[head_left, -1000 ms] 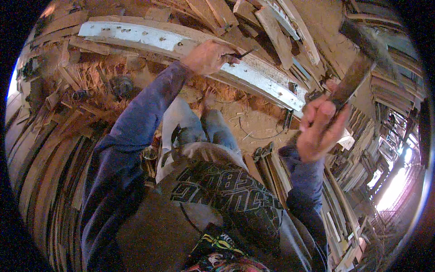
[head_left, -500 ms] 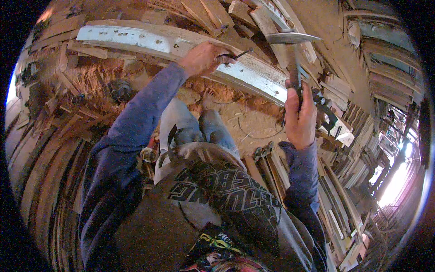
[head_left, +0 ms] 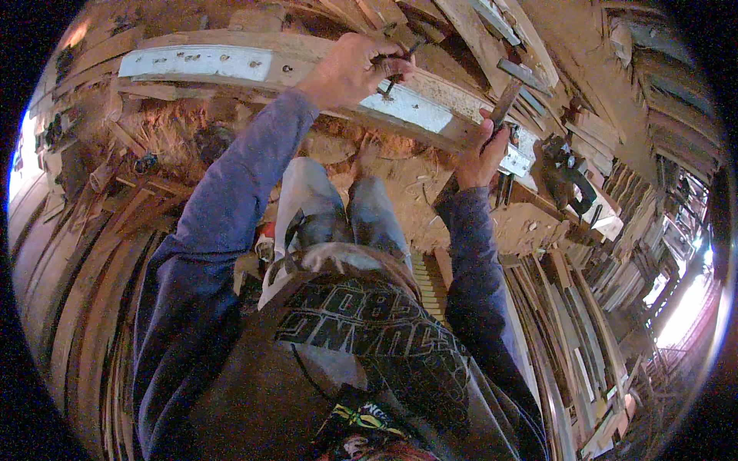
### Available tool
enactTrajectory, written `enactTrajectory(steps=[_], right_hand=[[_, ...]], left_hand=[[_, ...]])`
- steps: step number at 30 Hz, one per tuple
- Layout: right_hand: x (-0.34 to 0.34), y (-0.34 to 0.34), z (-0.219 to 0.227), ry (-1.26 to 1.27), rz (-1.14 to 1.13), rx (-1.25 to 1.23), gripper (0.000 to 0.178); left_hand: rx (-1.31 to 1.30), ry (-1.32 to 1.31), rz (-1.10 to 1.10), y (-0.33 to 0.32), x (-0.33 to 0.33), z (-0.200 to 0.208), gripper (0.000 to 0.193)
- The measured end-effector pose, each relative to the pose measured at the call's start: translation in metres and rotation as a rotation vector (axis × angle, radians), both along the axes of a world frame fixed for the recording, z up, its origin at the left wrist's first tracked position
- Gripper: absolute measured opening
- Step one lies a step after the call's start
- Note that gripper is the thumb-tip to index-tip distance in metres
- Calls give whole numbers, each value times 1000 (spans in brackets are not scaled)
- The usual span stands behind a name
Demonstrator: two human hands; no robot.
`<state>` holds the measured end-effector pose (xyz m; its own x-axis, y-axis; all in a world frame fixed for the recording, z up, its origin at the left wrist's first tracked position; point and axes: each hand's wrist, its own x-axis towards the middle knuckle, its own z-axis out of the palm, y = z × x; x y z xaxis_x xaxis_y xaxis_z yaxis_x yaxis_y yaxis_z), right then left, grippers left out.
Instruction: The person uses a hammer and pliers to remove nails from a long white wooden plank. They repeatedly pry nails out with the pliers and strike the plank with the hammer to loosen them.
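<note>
A long timber beam [head_left: 296, 52] with white-faced stretches, marked by several small holes, runs across in front of me. Over its middle, my left hand [head_left: 354, 69] is closed around a slim dark metal rod, which looks like a punch or large nail [head_left: 391, 87]. The rod's lower end is near the white face [head_left: 419, 110]; whether it touches cannot be made out. My right hand [head_left: 483, 157] grips the handle of a hammer [head_left: 506, 105] at the beam's right part. The hammer's head [head_left: 525, 77] is raised, beyond the hand and right of the rod.
A black metal fitting or tool [head_left: 567, 175] sits by the beam's right end. Loose boards [head_left: 461, 46] lie beyond the beam. Stacked planks [head_left: 84, 307] fill the left side, and timber strips [head_left: 565, 323] lie at my right. Sandy ground [head_left: 419, 203] lies below the beam.
My right hand and the hammer have moved left, the hammer head now tilting and looking smaller. My left hand has risen slightly, and its rod now stands steeper.
</note>
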<state>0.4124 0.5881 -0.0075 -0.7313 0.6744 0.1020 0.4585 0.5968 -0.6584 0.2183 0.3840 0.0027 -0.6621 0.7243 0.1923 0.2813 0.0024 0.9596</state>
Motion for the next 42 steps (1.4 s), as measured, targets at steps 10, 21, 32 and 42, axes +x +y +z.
enactTrajectory(steps=[10, 21, 32, 42], right_hand=[[-6, -2, 3, 48, -75, -18, 63], [-3, -4, -1, 36, -73, 15, 62], [2, -4, 5, 155, -109, -142, 53], [119, 105, 28, 135, -393, -377, 40]], left_hand=[[-205, 127, 180, 5, -6, 0, 33], [-378, 290, 347, 17, -8, -14, 36], [-437, 73, 441, 16, -14, -19, 34], [-561, 534, 63, -32, 41, 21, 23]])
